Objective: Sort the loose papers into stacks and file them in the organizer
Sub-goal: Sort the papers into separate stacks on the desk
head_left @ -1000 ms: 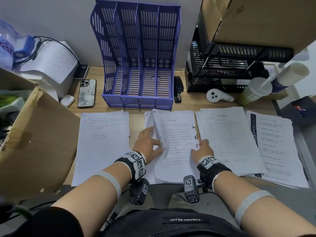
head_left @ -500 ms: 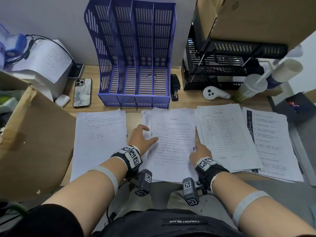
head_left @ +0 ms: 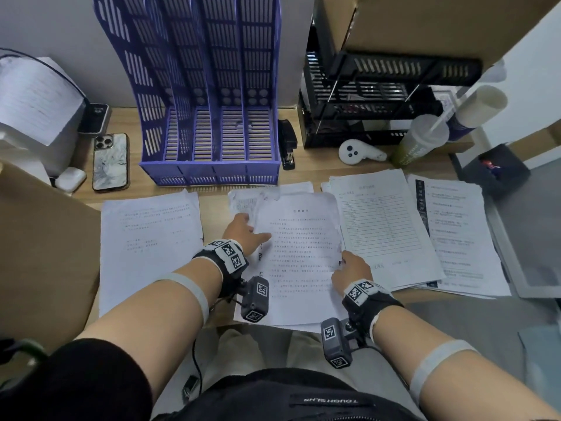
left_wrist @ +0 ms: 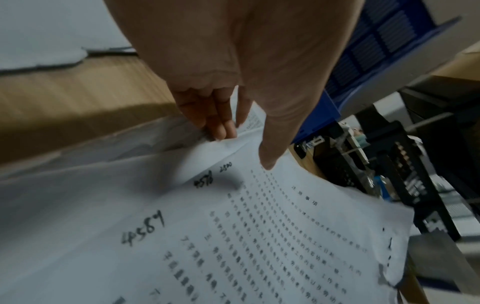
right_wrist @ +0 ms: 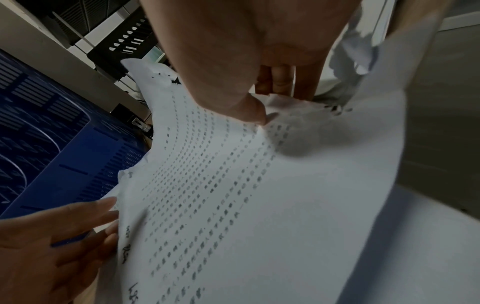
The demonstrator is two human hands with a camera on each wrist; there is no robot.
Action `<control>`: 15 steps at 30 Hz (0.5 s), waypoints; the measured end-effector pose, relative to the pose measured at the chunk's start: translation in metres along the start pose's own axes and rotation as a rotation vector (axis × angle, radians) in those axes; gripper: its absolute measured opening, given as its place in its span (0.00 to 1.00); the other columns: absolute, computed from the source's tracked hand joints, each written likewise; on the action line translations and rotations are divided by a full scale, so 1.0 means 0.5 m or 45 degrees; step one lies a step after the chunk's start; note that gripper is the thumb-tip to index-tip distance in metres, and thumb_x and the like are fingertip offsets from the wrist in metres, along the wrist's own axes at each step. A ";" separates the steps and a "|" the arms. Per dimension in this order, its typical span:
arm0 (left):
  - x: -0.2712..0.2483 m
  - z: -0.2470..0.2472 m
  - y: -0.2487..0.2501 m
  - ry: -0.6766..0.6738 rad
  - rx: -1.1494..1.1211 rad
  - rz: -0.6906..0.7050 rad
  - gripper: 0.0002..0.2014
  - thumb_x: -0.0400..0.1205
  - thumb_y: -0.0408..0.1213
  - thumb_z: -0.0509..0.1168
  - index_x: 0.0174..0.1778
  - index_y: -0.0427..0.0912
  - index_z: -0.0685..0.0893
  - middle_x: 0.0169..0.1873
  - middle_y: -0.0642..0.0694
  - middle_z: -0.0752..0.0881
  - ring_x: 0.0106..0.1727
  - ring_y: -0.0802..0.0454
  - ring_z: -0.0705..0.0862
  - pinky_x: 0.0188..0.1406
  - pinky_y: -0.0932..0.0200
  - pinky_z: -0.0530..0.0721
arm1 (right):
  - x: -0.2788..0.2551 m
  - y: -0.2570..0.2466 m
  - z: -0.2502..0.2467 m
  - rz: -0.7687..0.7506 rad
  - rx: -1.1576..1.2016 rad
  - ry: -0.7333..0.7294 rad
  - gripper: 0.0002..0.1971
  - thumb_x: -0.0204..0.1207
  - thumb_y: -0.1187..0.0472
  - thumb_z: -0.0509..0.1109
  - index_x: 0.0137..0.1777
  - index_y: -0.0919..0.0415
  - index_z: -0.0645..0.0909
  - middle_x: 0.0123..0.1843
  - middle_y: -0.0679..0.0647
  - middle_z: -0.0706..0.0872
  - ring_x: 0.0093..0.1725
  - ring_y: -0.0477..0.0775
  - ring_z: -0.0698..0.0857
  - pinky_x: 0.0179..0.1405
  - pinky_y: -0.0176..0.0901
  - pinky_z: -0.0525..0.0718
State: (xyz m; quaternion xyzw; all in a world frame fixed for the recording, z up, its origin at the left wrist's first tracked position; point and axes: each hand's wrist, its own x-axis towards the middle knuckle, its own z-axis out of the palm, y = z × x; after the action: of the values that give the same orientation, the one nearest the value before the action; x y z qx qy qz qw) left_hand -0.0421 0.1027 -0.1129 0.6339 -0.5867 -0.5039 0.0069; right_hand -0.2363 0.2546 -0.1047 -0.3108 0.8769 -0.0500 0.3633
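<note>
Wrists: we wear black straps (head_left: 226, 256) carrying white square code markers.
Cameras: a dark grey camera block (head_left: 255, 299) hangs under each wrist.
Forearms: pale grey bands (head_left: 194, 291).
Clothing: black sleeve (head_left: 91, 378), black bag strap reading "TOUGH SLJHS".

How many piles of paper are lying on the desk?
4, in a row in front of the organizer: the left pile, the middle pile under both hands, a form pile beside it, and the far right pile.

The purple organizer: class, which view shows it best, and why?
The head view: the whole purple organizer shows, upright, its slots empty. The left wrist view catches only a blue corner; the right wrist view shows a dark side wall.
</note>
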 end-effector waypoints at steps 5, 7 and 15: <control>0.000 0.006 0.001 -0.060 0.128 0.079 0.11 0.78 0.44 0.73 0.51 0.40 0.88 0.48 0.43 0.90 0.47 0.43 0.86 0.47 0.53 0.83 | 0.001 0.009 0.003 -0.019 0.148 0.068 0.07 0.76 0.70 0.61 0.50 0.59 0.72 0.45 0.54 0.79 0.43 0.56 0.79 0.39 0.38 0.73; -0.010 0.005 0.001 -0.086 0.046 0.093 0.11 0.81 0.40 0.69 0.56 0.41 0.88 0.54 0.43 0.91 0.52 0.42 0.88 0.54 0.51 0.85 | -0.003 -0.003 -0.002 0.003 0.281 0.110 0.15 0.77 0.68 0.64 0.62 0.57 0.68 0.47 0.55 0.80 0.39 0.53 0.79 0.36 0.40 0.73; -0.045 -0.096 -0.031 -0.086 -0.228 0.046 0.17 0.83 0.42 0.60 0.67 0.44 0.81 0.59 0.43 0.87 0.59 0.38 0.86 0.63 0.45 0.83 | 0.006 -0.118 -0.012 -0.126 0.491 -0.083 0.20 0.66 0.53 0.65 0.58 0.59 0.81 0.56 0.52 0.87 0.55 0.58 0.86 0.53 0.46 0.84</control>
State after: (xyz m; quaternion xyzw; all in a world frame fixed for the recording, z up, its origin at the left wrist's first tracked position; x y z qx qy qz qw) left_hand 0.0049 0.0962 -0.0844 0.6027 -0.5507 -0.5750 0.0529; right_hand -0.2120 0.2048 -0.0836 -0.2798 0.8224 -0.2248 0.4413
